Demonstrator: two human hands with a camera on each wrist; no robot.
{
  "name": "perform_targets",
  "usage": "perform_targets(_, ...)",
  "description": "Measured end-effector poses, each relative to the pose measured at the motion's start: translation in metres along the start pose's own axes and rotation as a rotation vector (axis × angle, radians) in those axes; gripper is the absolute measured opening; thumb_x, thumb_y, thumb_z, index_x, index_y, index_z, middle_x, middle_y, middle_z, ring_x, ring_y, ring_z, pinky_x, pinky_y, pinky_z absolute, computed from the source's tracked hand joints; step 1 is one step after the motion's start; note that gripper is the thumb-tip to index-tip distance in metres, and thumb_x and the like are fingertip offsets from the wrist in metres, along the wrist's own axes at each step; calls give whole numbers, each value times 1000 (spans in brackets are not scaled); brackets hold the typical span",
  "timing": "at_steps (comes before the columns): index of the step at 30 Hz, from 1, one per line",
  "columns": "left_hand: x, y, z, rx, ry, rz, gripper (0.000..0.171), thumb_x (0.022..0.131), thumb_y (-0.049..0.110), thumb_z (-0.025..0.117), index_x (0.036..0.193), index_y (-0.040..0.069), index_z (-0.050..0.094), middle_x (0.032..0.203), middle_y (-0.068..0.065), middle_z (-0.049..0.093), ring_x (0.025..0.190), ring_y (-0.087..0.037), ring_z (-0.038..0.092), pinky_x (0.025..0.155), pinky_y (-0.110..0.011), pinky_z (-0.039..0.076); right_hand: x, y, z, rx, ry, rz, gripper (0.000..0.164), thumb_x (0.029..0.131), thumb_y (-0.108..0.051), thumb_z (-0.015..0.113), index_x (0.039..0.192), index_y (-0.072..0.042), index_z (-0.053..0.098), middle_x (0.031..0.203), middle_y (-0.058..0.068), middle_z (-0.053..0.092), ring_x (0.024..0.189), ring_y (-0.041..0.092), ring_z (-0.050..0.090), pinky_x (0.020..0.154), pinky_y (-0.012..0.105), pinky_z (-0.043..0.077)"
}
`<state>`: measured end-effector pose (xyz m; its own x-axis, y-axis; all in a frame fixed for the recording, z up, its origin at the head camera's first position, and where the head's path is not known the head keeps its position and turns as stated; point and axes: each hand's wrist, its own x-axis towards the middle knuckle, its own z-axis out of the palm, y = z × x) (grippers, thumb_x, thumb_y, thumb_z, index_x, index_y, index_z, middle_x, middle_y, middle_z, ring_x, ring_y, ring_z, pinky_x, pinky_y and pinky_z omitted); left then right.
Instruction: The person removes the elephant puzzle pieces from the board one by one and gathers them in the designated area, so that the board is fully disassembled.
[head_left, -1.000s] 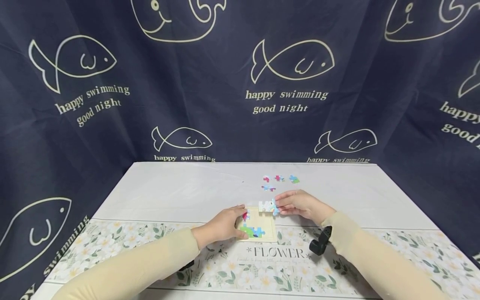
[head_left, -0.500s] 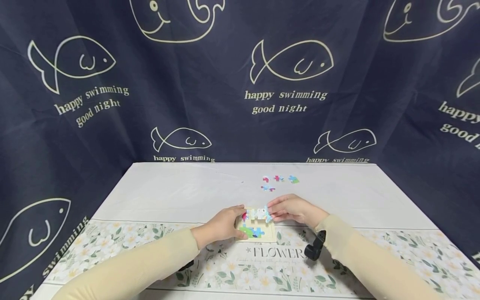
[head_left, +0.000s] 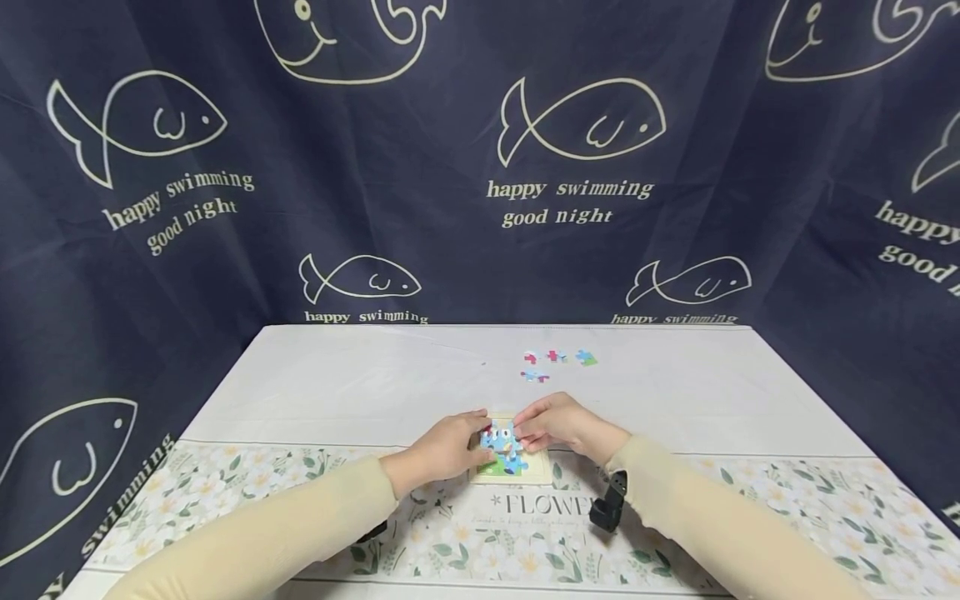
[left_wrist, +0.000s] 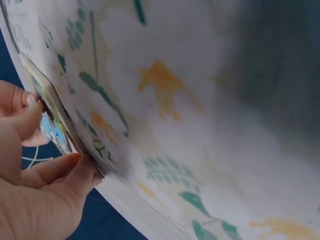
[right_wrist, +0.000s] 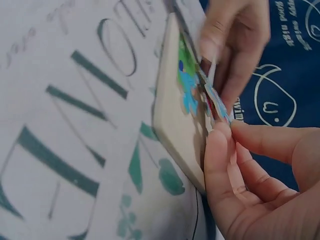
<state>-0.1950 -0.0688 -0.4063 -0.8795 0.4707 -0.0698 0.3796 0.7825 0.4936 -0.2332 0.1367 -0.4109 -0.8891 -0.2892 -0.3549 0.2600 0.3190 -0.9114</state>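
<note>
A square wooden puzzle board (head_left: 537, 469) lies in front of me, with green and blue jigsaw pieces (head_left: 512, 464) along its near side. My left hand (head_left: 441, 450) holds the board at its left edge, its thumb raised close to the pieces. Over the board's upper left part, my right hand (head_left: 558, 423) pinches a light-blue strip of jigsaw pieces (head_left: 501, 434) with eyes printed on it. In the right wrist view this strip (right_wrist: 216, 100) is tilted above the board, between both hands; whether it touches the board is hidden.
Several loose jigsaw pieces lie beyond the board, among them a blue and green piece (head_left: 586, 357) and a blue and purple one (head_left: 535, 377). The table bears a white cloth (head_left: 375, 375) with a floral band. A dark fish-print curtain (head_left: 450, 167) hangs behind.
My right hand has moved left and nearer, carrying the jigsaw strip from the board's upper right to its upper left. My left thumb has shifted up from the board's lower corner.
</note>
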Motion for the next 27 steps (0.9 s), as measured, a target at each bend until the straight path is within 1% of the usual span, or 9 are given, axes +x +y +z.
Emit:
perform_targets(3,2,2,2,25,37,2,52,91,23,68,134,-2,54,146,-15,48,136,-32,45,114,-44,37,-1,-2,4,-35,42,14,16,84,3,70,99,8,69,72,8,70,59,11,66,64,27,62)
perform_targets(7,4,4,5,89,68,-6,51,88,22,71,132,-2,57,143,-15,52,132,-31,50,112,-41,41,-1,-3,8,-57,76,21,13,83,4,71,95,7,70,72,10,70,58,12,65,61,27,61)
perform_targets(10,5,6,6,117,81,-19,50,88,22,71,131,-1,58,142,-14,53,131,-29,51,111,-40,42,-2,-3,9,-74,89,14,11,82,4,71,93,6,70,73,10,70,58,12,65,61,27,61)
perform_targets(16,4,7,8,101,113,-35,46,89,19,70,130,0,60,140,-14,55,131,-29,51,111,-40,42,-4,-4,9,-91,85,4,12,81,5,70,93,7,70,74,10,71,57,11,64,60,25,61)
perform_targets(19,3,5,10,96,120,-26,47,89,20,70,131,0,59,140,-15,54,131,-30,51,111,-41,42,-5,-4,9,-89,81,5,13,82,5,71,94,8,70,74,11,71,56,11,64,60,25,61)
perform_targets(23,1,4,12,112,128,4,47,89,20,70,130,0,59,139,-16,55,131,-30,52,110,-41,43,-5,-4,9,-96,81,2,13,82,4,71,95,8,70,75,11,72,56,11,64,60,26,61)
perform_targets(27,-2,6,12,166,130,47,45,89,19,71,129,1,61,137,-15,57,129,-27,54,108,-39,45,-4,-4,9,-97,92,4,12,82,5,71,93,7,71,74,10,71,57,11,64,59,25,60)
